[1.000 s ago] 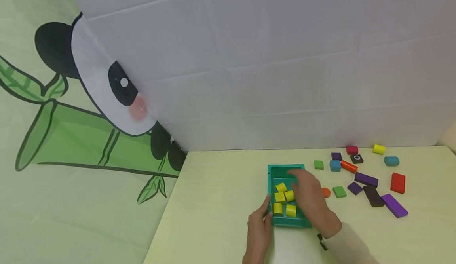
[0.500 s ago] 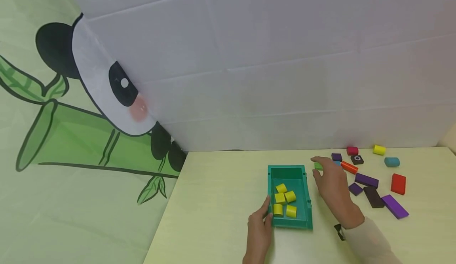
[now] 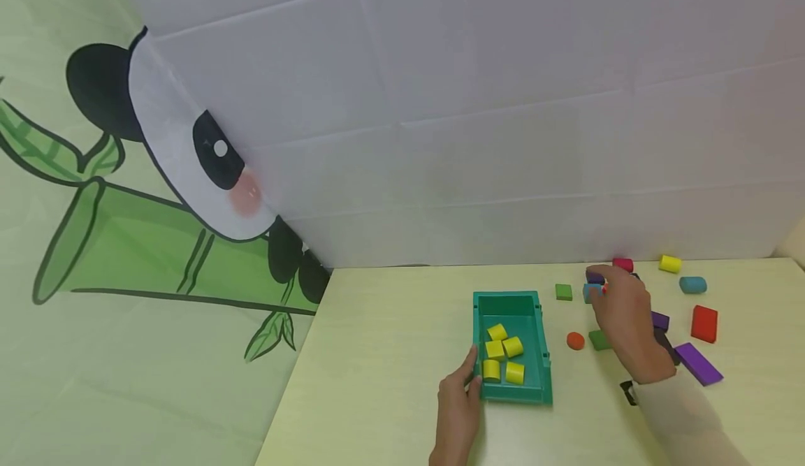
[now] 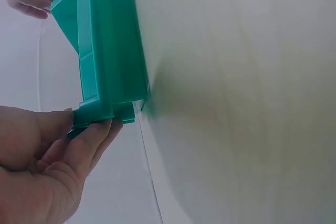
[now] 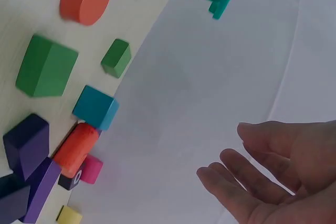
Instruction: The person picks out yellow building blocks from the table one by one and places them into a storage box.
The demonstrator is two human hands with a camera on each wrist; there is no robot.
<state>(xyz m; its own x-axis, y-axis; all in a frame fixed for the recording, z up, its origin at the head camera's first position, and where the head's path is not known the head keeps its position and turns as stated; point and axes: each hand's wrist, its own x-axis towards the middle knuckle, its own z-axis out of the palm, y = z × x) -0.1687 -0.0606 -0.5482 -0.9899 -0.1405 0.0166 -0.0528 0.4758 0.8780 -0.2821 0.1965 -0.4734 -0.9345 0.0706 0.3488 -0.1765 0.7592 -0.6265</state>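
Observation:
My left hand (image 3: 458,410) pinches the left side of a teal tray (image 3: 533,354). In the left wrist view, the thumb and fingers of that hand (image 4: 58,166) close on the rim. Several yellow blocks (image 3: 495,349) lie in the tray. My right hand (image 3: 625,323) is above the loose blocks to the right, near a light blue block (image 3: 591,293) and a dark purple block (image 3: 594,278). In the right wrist view, its fingers (image 5: 228,190) are apart from the thumb with nothing between them. It partly hides the blocks beneath it in the head view.
A small green block (image 3: 563,292), an orange disc (image 3: 575,341) and a larger green block (image 3: 599,340) lie between tray and right hand. Farther right are a red block (image 3: 704,323), a purple bar (image 3: 698,364), a blue cylinder (image 3: 693,285) and a yellow cylinder (image 3: 669,264).
My right hand has moved from over the tray to the right, past the small green block, to the loose blocks. The left hand and tray have stayed in place.

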